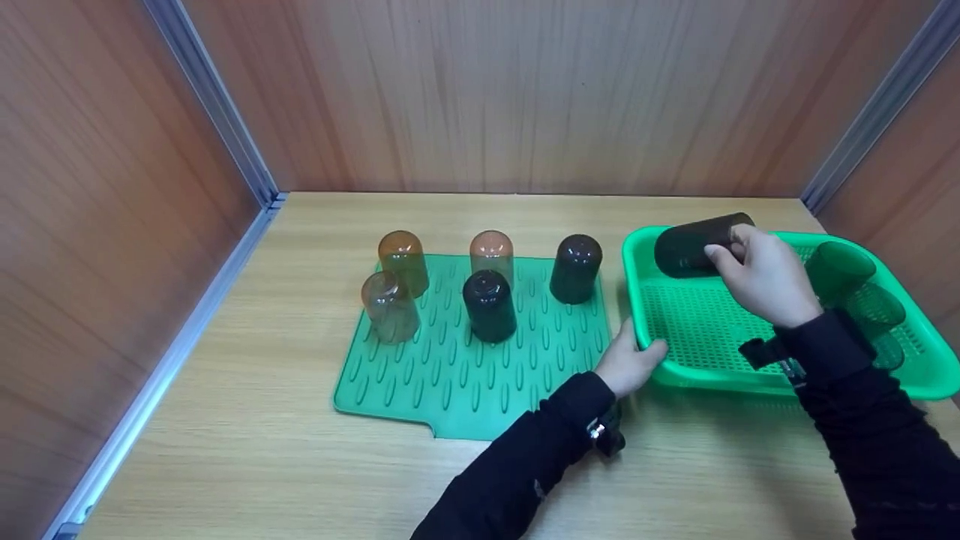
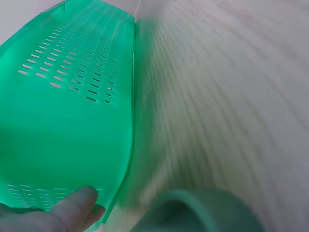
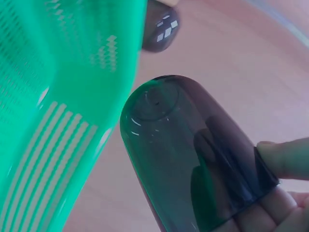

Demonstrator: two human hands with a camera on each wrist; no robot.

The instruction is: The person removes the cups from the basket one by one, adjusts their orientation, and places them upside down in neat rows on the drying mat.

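Note:
My right hand (image 1: 772, 277) holds a dark translucent cup (image 1: 686, 251) tilted on its side above the left part of a green plastic basket (image 1: 634, 292). Thumb and fingers grip the cup near its open rim, and its rounded base points left, as the right wrist view also shows the cup (image 3: 169, 145). At the basket's front left corner, my left hand (image 1: 628, 360) grips the rim, thumb over the edge. In the left wrist view its fingers (image 2: 79, 203) touch the basket's outer wall. Several see-through cups (image 1: 838, 270) lie in the right part of the basket.
Left of the basket lies a green ribbed mat (image 1: 450, 390). Several cups stand upside down on it: an amber one (image 1: 403, 259), a pinkish one (image 1: 491, 251), a pale brownish one (image 1: 390, 307) and dark ones (image 1: 489, 307). Wood-grain panels (image 1: 525, 97) enclose the table.

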